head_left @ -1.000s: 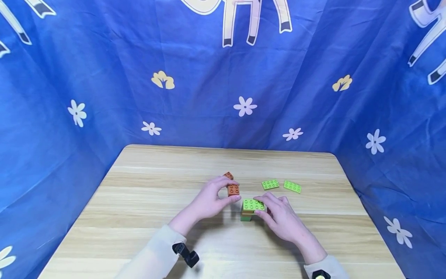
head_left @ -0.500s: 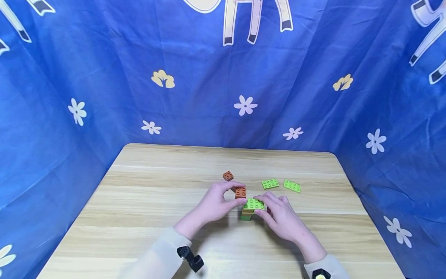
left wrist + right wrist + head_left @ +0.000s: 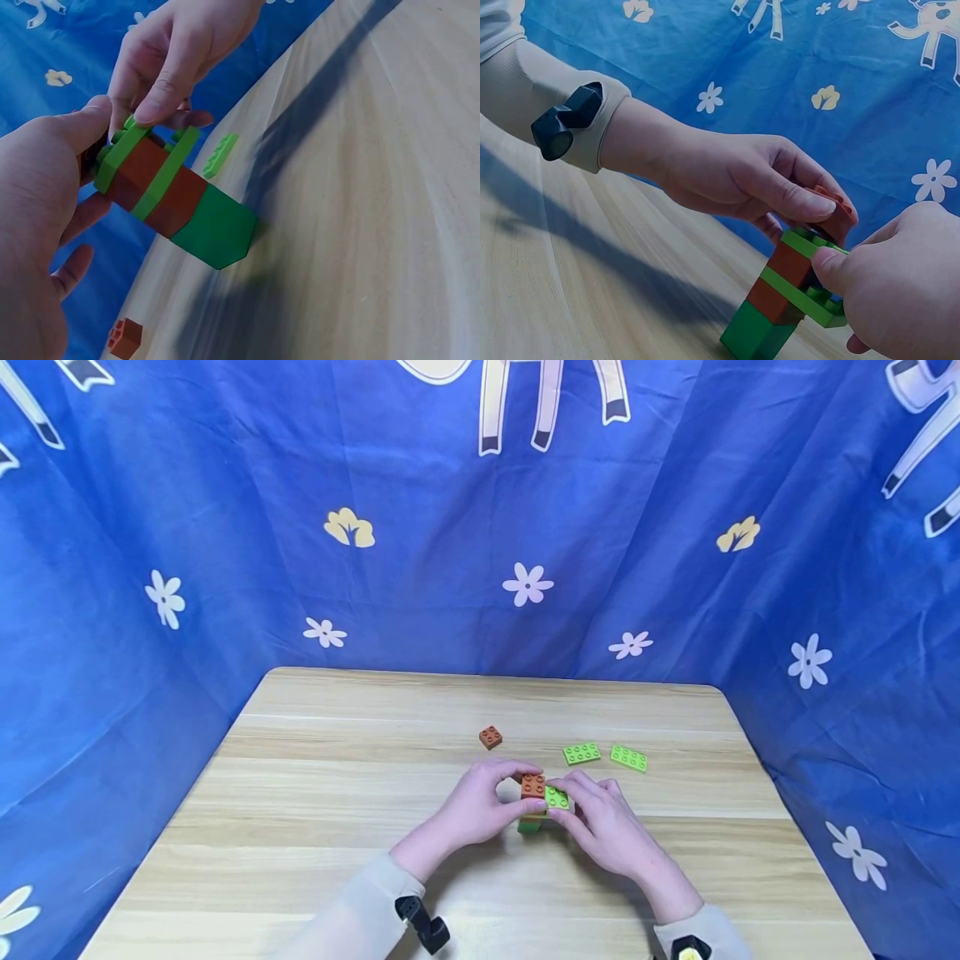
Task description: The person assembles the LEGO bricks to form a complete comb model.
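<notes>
My left hand (image 3: pixel 487 807) pinches a square reddish-brown toy building brick (image 3: pixel 533 785) between thumb and fingers, over the left half of a stack's top plate. In the right wrist view that brick looks tilted; whether its underside touches the studs cannot be told. The stack (image 3: pixel 169 184) stands upright on the table: a dark green block (image 3: pixel 217 225) lowest, then brown bricks alternating with lime green plates. My right hand (image 3: pixel 606 828) grips the right end of the top lime plate (image 3: pixel 558 798) with thumb and fingers, hiding part of it.
Another brown brick (image 3: pixel 491 737) lies behind the left hand. Two lime green plates, a left one (image 3: pixel 582 754) and a right one (image 3: pixel 629 758), lie behind the right hand. A blue patterned cloth (image 3: pixel 420 585) hangs around the wooden table (image 3: pixel 315 760).
My left hand has carried the brown brick rightward and slightly nearer to me, from left of the stack to over its top plate. The right hand has kept its grip in place.
</notes>
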The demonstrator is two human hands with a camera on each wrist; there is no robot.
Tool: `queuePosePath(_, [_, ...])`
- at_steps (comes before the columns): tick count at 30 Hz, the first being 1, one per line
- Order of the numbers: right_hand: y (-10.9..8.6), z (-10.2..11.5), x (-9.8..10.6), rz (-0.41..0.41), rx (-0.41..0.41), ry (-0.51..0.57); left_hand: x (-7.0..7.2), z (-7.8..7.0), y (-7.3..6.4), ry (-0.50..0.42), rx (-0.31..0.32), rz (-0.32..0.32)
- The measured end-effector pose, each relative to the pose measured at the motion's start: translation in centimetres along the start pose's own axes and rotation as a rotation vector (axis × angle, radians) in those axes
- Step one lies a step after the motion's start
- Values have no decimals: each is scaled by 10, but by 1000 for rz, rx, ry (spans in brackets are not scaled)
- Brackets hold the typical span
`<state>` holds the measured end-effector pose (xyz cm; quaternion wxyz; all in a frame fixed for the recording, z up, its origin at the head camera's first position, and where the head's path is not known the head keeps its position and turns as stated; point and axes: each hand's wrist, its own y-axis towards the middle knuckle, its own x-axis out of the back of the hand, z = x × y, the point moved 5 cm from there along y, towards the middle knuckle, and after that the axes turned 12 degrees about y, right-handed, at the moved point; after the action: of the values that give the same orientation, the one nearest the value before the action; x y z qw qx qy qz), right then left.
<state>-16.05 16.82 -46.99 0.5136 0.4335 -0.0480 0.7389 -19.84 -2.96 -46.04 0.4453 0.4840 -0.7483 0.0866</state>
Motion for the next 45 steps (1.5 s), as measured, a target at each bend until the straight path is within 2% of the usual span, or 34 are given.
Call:
queuePosePath(13, [-2, -2, -1, 0, -4, -1, -9, 4, 0, -22, 2, 6])
queuePosePath(21, [-3, -3, -1, 1, -1, 4, -8, 2, 0, 16, 13, 19])
queuePosePath(38, [-2, -4, -1, 10, -8, 18, -9, 4, -1, -25, 2, -27])
queuePosePath(45, [-1, -4, 0, 10, -14, 31, -7, 3, 2, 26, 12, -15])
